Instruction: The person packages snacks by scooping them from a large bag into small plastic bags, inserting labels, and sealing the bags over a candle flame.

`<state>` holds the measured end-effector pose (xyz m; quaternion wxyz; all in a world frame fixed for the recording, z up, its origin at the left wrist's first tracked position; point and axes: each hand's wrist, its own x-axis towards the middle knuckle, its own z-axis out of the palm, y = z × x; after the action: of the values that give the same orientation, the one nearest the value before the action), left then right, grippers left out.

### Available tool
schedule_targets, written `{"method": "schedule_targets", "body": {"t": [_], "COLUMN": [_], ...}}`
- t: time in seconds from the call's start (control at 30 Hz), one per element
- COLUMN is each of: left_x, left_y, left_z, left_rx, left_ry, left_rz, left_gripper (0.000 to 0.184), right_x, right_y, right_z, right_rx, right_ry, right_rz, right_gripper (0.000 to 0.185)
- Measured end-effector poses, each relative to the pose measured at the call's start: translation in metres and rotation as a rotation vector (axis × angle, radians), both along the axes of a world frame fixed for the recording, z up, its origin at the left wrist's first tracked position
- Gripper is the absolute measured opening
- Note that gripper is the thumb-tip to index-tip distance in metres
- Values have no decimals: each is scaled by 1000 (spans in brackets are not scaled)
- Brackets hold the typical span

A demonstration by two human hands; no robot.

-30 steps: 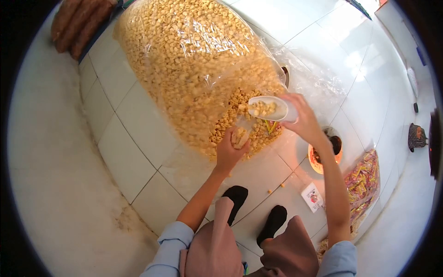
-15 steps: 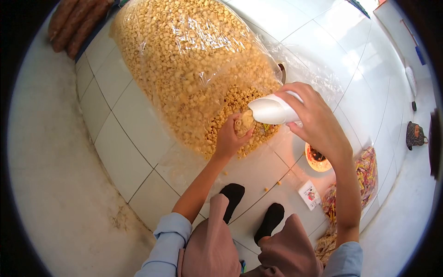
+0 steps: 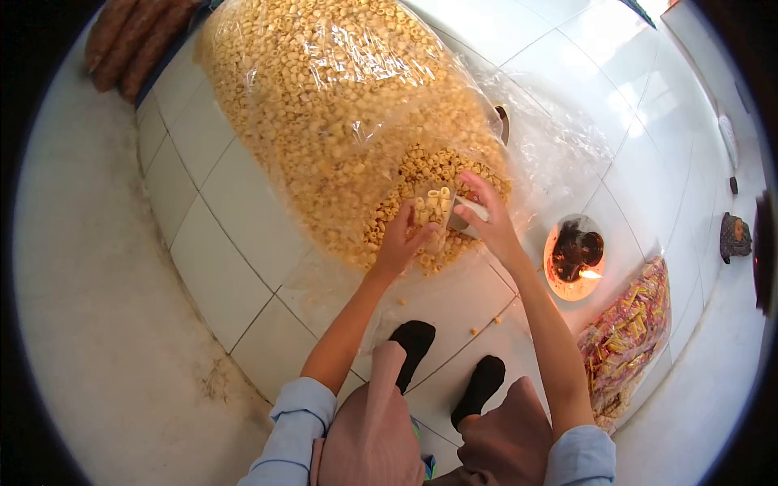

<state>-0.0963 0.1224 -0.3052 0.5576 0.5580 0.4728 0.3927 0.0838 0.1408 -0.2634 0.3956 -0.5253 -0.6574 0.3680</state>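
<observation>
My left hand [image 3: 403,240] is closed around a small clear plastic bag [image 3: 435,235] with several tube-shaped snack pieces [image 3: 433,205] standing in it. Beside it, my right hand [image 3: 492,220] holds nothing, its fingers apart near the bag's right side. Partly hidden behind those fingers, the white scoop [image 3: 472,212] lies on the loose snacks in the mouth of a large clear sack [image 3: 324,130]. Small ring- and tube-shaped yellow snacks fill this sack.
Right of my right forearm, a small flame [image 3: 590,274] burns on a plate [image 3: 552,279] with a dark, blackened middle. A bag of red and yellow packets [image 3: 628,324] lies nearby. Brown, long wrapped bundles [image 3: 138,49] sit top left. Crumbs [image 3: 474,331] dot the tiles.
My right hand has let go of the scoop, which now lies on the snacks, and has moved down and left toward the small bag. My left hand still holds the bag.
</observation>
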Motion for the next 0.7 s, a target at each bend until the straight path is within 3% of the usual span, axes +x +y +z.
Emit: {"method": "schedule_targets", "body": {"t": [0.03,0.1,0.23,0.3,0.33,0.4,0.5,0.63,0.7], "left_x": [4,13,21,32,32,32,30,35,37], "left_y": [0,0,3,2,4,8,10,6,3], "left_z": [6,17,15,19,22,26,30,22,13], "left_rx": [1,-77,-84,23,21,-229,-305,-307,-169], "left_ry": [-3,-230,-183,-346,-345,-336,-250,-329,-239], "left_rz": [-4,54,34,184,184,205,212,299,391], "left_gripper": [37,35,37,37,37,33,31,26,20], "right_x": [-6,-14,-20,-23,-25,-28,-28,-22,-20], "right_y": [-1,-1,4,2,0,-2,-2,-5,-8], "right_z": [9,18,14,13,14,14,21,14,9], "right_rx": [-160,-255,-352,-331,-308,-274,-304,-513,-539], "right_ry": [369,391,449,462,475,475,528,505,494], "right_rz": [59,28,-122,-118,-116,-120,-145,-133,-116], "right_gripper": [47,39,26,24,22,23,24,25,23]}}
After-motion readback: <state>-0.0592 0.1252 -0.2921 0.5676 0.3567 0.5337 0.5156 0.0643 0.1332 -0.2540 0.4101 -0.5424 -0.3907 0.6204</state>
